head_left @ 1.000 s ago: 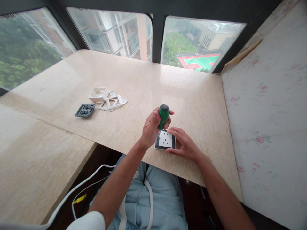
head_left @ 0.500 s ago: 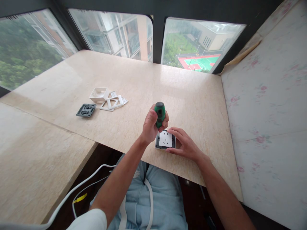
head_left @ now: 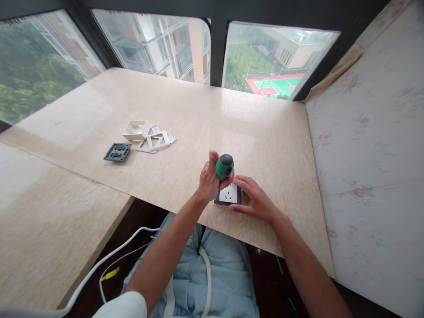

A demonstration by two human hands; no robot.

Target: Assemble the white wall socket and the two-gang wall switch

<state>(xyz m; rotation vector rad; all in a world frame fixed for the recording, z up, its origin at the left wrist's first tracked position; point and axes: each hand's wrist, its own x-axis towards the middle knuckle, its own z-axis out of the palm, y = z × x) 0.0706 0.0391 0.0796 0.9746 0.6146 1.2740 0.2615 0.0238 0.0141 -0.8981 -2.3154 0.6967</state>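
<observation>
A screwdriver with a green and black handle point(head_left: 225, 166) stands over the wall socket, its dark butt end toward me. My left hand point(head_left: 209, 180) has its fingers around the handle, while the thumb sticks up away from it. The tool's tip is hidden by the hand. Below lies the wall socket point(head_left: 228, 194), a white face with slots in a dark grey frame, on the worktop. My right hand point(head_left: 253, 197) grips the socket from the right, thumb at the near edge and fingers at the far edge. The left hand covers the socket's far left part.
A white open mounting box point(head_left: 136, 130), several white cover frames point(head_left: 159, 141) and a dark grey socket plate point(head_left: 117, 152) lie to the left on the beige worktop point(head_left: 185, 110). A floral wall point(head_left: 364, 176) bounds the right side. A white cable point(head_left: 109, 254) hangs below the edge.
My left hand has shifted slightly down with the screwdriver handle, which tilts a little right. The left thumb has lifted off the handle. The right hand and the socket have stayed in place.
</observation>
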